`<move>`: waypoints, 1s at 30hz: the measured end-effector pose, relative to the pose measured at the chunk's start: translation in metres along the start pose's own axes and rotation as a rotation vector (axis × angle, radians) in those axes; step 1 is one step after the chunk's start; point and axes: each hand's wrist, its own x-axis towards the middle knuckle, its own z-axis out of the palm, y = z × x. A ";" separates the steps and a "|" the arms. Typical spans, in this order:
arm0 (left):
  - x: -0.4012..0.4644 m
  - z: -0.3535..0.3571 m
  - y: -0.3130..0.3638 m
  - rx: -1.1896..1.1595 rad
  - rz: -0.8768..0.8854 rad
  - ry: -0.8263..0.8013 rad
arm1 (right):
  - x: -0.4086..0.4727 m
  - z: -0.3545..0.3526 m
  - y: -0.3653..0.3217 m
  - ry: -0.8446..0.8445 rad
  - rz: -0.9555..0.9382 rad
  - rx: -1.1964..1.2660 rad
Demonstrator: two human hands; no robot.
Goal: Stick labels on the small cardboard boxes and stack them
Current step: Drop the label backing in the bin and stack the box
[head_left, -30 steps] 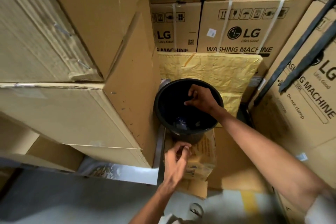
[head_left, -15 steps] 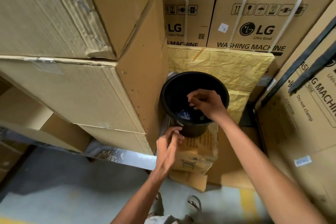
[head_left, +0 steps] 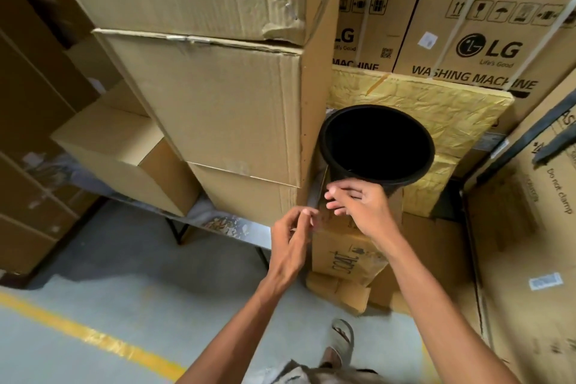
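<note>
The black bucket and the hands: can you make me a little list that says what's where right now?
bucket: black bucket, upright, on a small cardboard box
inside bucket: too dark to see
left hand: fingers pinched together, below the bucket; anything held is too small to tell
right hand: fingers spread, just under the bucket's rim
behind bucket: yellow wrapped panel
around: big washing machine boxes
floor: grey with a yellow line

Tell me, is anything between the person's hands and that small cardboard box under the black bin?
Nothing visible. The left hand and right hand hover directly in front of the small cardboard box; the black bin sits on top of it.
</note>
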 end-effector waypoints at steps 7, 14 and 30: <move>-0.042 -0.106 -0.001 0.025 -0.016 0.076 | -0.054 0.107 -0.022 -0.050 0.060 0.103; -0.076 -0.226 -0.009 0.048 0.002 0.169 | -0.089 0.218 -0.043 -0.102 0.096 0.134; 0.023 -0.416 -0.002 0.009 0.038 0.443 | 0.006 0.405 -0.112 -0.266 0.012 0.161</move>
